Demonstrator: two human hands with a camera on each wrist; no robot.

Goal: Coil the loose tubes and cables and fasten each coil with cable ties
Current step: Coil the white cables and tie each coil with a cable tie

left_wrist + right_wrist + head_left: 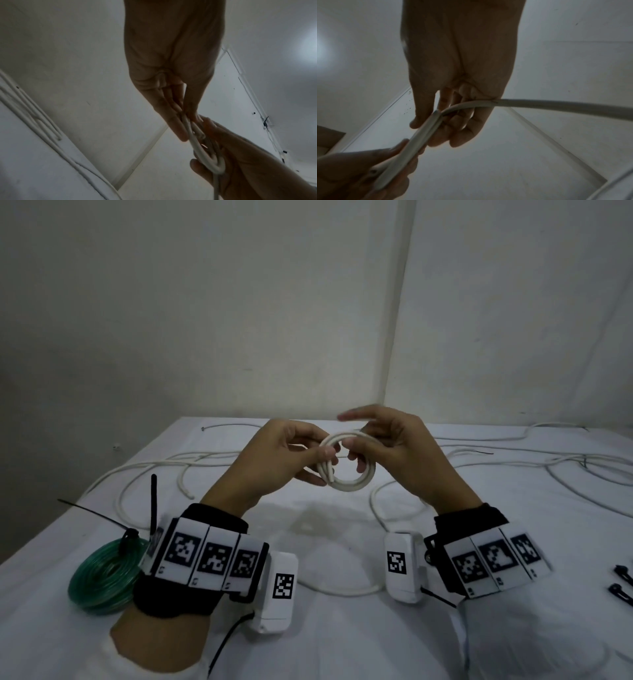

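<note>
Above a white-draped table (325,542), the left hand (274,463) and right hand (400,453) pinch a white cable coil (349,460); only the head view shows the tied green tube coil (102,577); wrist views are dim.

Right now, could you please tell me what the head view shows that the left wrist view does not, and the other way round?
Only the head view shows the green tube coil, already tied with black cable ties, the spare cable ties at the right edge, and the white coil as a full ring. Only the left wrist view shows the coil edge-on, with the left hand's fingers pinching its turns. Both show the white cable coil held between the left hand and the right hand, with loose white cables on the table.
</note>
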